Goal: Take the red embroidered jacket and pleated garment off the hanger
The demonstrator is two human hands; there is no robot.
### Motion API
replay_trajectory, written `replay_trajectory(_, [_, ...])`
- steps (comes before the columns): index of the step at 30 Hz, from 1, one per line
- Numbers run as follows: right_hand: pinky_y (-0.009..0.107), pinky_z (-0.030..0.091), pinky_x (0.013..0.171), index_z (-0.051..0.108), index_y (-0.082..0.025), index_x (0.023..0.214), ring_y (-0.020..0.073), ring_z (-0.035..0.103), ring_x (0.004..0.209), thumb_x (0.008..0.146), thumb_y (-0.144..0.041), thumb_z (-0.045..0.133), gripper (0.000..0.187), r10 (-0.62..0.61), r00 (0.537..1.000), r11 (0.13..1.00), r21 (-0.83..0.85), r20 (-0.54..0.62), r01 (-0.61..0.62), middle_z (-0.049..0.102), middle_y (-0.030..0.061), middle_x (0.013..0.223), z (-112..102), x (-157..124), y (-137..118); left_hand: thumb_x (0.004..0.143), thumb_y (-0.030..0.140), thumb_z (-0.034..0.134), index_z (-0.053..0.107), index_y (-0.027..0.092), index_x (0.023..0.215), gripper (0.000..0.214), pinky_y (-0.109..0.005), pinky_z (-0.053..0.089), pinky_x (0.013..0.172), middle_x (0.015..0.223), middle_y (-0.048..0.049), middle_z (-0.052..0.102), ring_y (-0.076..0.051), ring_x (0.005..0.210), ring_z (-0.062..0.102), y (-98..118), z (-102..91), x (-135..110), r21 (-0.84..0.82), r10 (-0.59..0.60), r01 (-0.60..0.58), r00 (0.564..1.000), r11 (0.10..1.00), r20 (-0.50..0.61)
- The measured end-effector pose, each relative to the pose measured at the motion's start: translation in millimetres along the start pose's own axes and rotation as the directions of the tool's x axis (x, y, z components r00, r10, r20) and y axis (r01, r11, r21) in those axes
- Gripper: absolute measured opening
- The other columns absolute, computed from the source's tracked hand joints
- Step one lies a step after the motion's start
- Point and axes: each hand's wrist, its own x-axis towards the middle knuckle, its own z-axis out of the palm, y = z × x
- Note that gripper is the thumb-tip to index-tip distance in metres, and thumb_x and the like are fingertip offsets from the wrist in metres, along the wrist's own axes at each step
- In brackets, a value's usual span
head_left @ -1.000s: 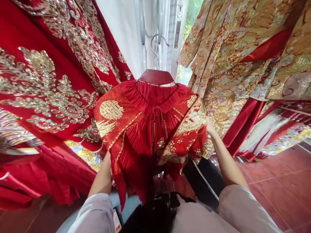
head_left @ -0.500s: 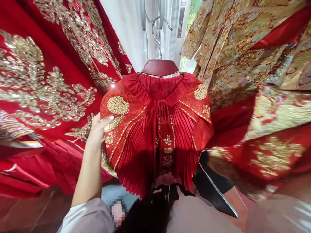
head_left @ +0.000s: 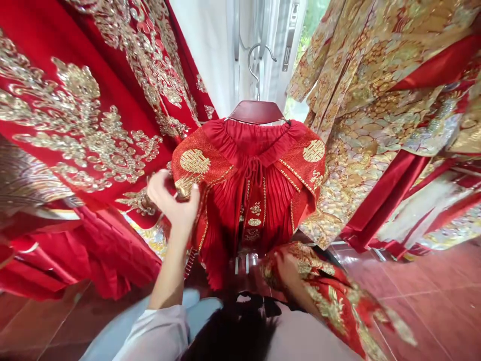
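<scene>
A red pleated garment [head_left: 223,210] hangs on a dark red hanger [head_left: 257,112] with a metal hook. It has a gathered neckline, tied cords at the front and a gold-embroidered cape [head_left: 210,145] over its shoulders. My left hand [head_left: 175,198] is at the cape's left edge, fingers bent about the cloth and thumb raised in front; part of the grip is hidden. Lower down, in front of the garment's right side, my right hand [head_left: 288,271], slightly blurred, grasps a bunched red and gold embroidered cloth [head_left: 330,301], which trails down to the right.
A red gown [head_left: 124,105] with gold sequins hangs close on the left. To the right hang gold patterned robes [head_left: 361,115] and a red sash [head_left: 383,200]. A white door frame [head_left: 289,45] stands behind, and reddish tiles [head_left: 424,296] cover the floor.
My right hand has swung left with the embroidered cloth, to the front of the hanging garment. At the cape's left edge, my left hand has shifted and the cape's lower part is now folded inward.
</scene>
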Motion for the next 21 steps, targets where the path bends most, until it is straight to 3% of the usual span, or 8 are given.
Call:
replay_trajectory(2, [0.031, 0.047, 0.082, 0.063, -0.006, 0.108, 0.0257, 0.065, 0.097, 0.088, -0.013, 0.038, 0.032, 0.040, 0.995, 0.999, -0.022, 0.095, -0.038, 0.067, 0.0177, 0.103, 46.1, 4.7, 14.6, 0.080, 0.035, 0.061, 0.059, 0.013, 0.101, 0.031, -0.040, 0.041, 0.090, 0.098, -0.0115, 0.064, -0.025, 0.097, 0.058, 15.4, 15.2, -27.8, 0.088, 0.163, -0.167, 0.985, 0.982, 0.050])
replay_trajectory(4, [0.030, 0.047, 0.079, 0.064, -0.007, 0.104, 0.0268, 0.066, 0.097, 0.085, -0.009, 0.042, 0.030, 0.048, 0.986, 0.999, -0.032, 0.161, -0.044, 0.068, 0.0180, 0.099, 68.3, 6.9, 30.0, 0.086, 0.032, 0.054, 0.063, 0.016, 0.092, 0.019, -0.033, 0.045, 0.082, 0.088, -0.0078, 0.066, -0.021, 0.085, 0.061, 32.3, 37.5, -52.6, 0.059, 0.253, -0.279, 0.928, 0.958, 0.275])
replay_trajectory(8, [0.028, 0.046, 0.081, 0.064, -0.009, 0.106, 0.0249, 0.065, 0.101, 0.082, -0.009, 0.046, 0.029, 0.013, 0.972, 0.999, -0.040, 0.234, -0.004, 0.068, 0.0165, 0.101, 71.2, 13.5, 49.3, 0.093, 0.037, 0.046, 0.063, 0.012, 0.102, 0.031, -0.028, 0.048, 0.075, 0.098, -0.0115, 0.067, -0.022, 0.092, 0.063, 61.5, 80.8, -70.9, 0.230, -0.013, -0.148, 0.815, 0.962, 0.579])
replay_trajectory(10, [0.028, 0.046, 0.083, 0.064, -0.008, 0.107, 0.0252, 0.065, 0.101, 0.081, -0.010, 0.051, 0.029, -0.020, 0.969, 0.998, -0.046, 0.247, 0.032, 0.068, 0.0173, 0.102, 64.6, 21.2, 46.2, 0.097, 0.036, 0.038, 0.062, 0.012, 0.103, 0.034, -0.028, 0.049, 0.073, 0.099, -0.0122, 0.066, -0.023, 0.094, 0.064, 71.4, 92.0, -65.2, 0.341, -0.151, -0.130, 0.713, 0.931, 0.685])
replay_trajectory(13, [0.031, 0.046, 0.086, 0.060, -0.007, 0.115, 0.0259, 0.064, 0.103, 0.083, -0.014, 0.051, 0.034, -0.088, 0.970, 0.994, -0.049, 0.228, 0.102, 0.067, 0.0186, 0.105, 46.5, 37.3, 23.7, 0.099, 0.025, 0.028, 0.058, 0.011, 0.111, 0.035, -0.031, 0.051, 0.074, 0.098, -0.0141, 0.066, -0.024, 0.094, 0.065, 80.2, 94.1, -54.5, 0.416, -0.252, -0.180, 0.566, 0.891, 0.785])
replay_trajectory(17, [0.037, 0.046, 0.090, 0.051, -0.013, 0.130, 0.0273, 0.062, 0.106, 0.090, -0.025, 0.045, 0.042, -0.201, 0.971, 0.978, -0.037, 0.131, 0.207, 0.065, 0.0169, 0.111, -6.4, 56.1, -25.1, 0.096, 0.010, 0.028, 0.054, 0.008, 0.118, 0.034, -0.035, 0.052, 0.074, 0.092, -0.0167, 0.067, -0.026, 0.091, 0.067, 81.4, 80.9, -64.1, 0.437, -0.311, -0.218, 0.443, 0.872, 0.841])
replay_trajectory(19, [0.038, 0.045, 0.092, 0.048, -0.018, 0.133, 0.0254, 0.061, 0.108, 0.092, -0.029, 0.041, 0.043, -0.296, 0.955, 0.955, -0.011, -0.011, 0.296, 0.062, 0.0138, 0.119, -46.0, 60.3, -48.8, 0.095, 0.008, 0.029, 0.058, 0.007, 0.111, 0.033, -0.036, 0.052, 0.076, 0.093, -0.0180, 0.066, -0.026, 0.093, 0.066, 77.7, 68.6, -83.4, 0.442, -0.351, -0.242, 0.342, 0.864, 0.872])
replay_trajectory(21, [0.038, 0.047, 0.092, 0.055, -0.016, 0.125, 0.0235, 0.062, 0.104, 0.092, -0.030, 0.039, 0.039, -0.434, 0.828, 0.884, 0.008, -0.355, 0.467, 0.061, 0.0122, 0.121, -89.4, 61.4, -68.0, 0.096, 0.013, 0.039, 0.061, 0.007, 0.104, 0.024, -0.036, 0.053, 0.077, 0.094, -0.0157, 0.065, -0.024, 0.092, 0.065, 71.6, 52.5, -109.0, 0.448, -0.404, -0.261, 0.205, 0.855, 0.891])
